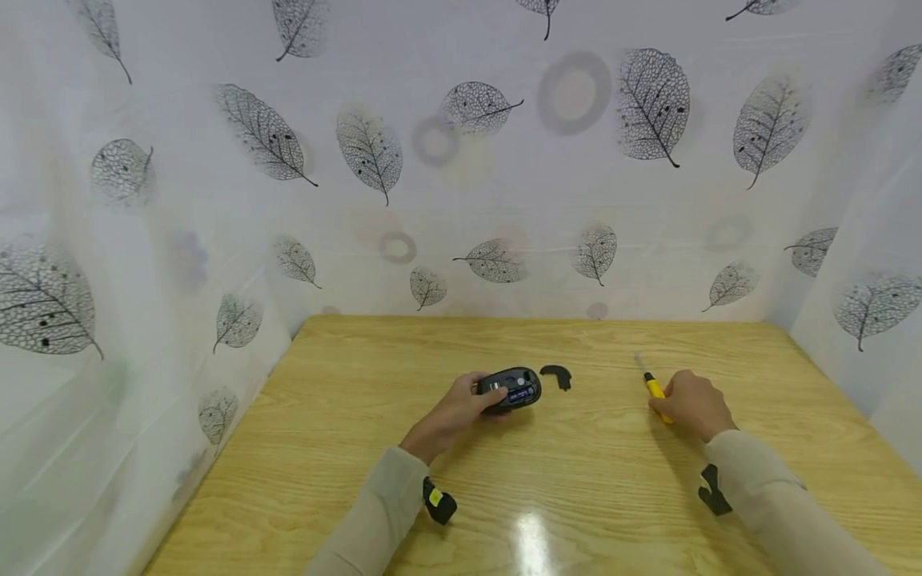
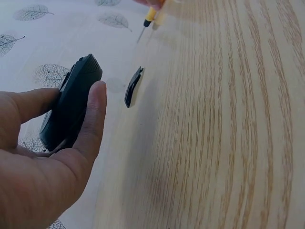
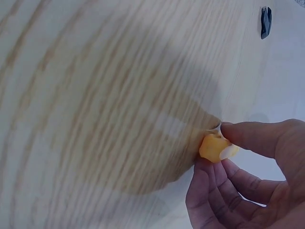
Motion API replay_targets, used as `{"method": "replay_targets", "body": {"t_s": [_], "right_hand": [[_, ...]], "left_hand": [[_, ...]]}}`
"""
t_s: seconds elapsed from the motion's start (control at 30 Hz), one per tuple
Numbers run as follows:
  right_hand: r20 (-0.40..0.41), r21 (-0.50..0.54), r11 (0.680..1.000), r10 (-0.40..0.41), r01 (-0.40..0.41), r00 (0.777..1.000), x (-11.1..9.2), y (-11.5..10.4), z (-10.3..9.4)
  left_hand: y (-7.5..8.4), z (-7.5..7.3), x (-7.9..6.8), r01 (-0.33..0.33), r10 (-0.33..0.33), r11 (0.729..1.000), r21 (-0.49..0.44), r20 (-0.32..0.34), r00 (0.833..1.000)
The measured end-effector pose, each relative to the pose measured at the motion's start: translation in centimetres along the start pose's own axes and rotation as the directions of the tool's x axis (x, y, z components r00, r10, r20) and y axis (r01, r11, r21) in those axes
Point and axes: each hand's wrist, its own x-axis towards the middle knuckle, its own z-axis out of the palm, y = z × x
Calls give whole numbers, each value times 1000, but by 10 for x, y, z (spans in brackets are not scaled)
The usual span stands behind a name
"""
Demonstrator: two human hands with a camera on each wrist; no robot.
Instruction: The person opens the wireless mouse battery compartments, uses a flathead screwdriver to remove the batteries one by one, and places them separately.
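Note:
My left hand grips a black computer mouse by its left end, the thumb over its edge. The mouse is turned underside up, its battery bay uncovered with a dark battery in it. Edge-on, the same mouse shows between thumb and fingers in the left wrist view. A black curved battery cover lies on the table just right of the mouse. Farther right, my right hand pinches the yellow handle of a screwdriver, whose thin shaft points away from me. The handle's butt sits between thumb and fingers.
Both hands are over a light wood-grain table. A pale curtain printed with dark leaves hangs behind its back edge and along both sides. Each wrist wears a small black device with a yellow mark.

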Motion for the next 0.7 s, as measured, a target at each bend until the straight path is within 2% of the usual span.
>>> {"method": "replay_targets", "body": {"t_s": [0.3, 0.5, 0.7], "right_hand": [[-34, 21, 999, -46, 46, 998, -5, 3, -2], [-64, 26, 996, -80, 82, 995, -7, 4, -4], [-76, 45, 991, -122, 126, 990, -9, 2, -7]], "left_hand": [[-1, 0, 1, -1, 1, 1000, -21, 1, 1000], [0, -1, 0, 3, -3, 1000, -1, -20, 1000], [0, -2, -1, 16, -17, 1000, -19, -41, 999]]}}
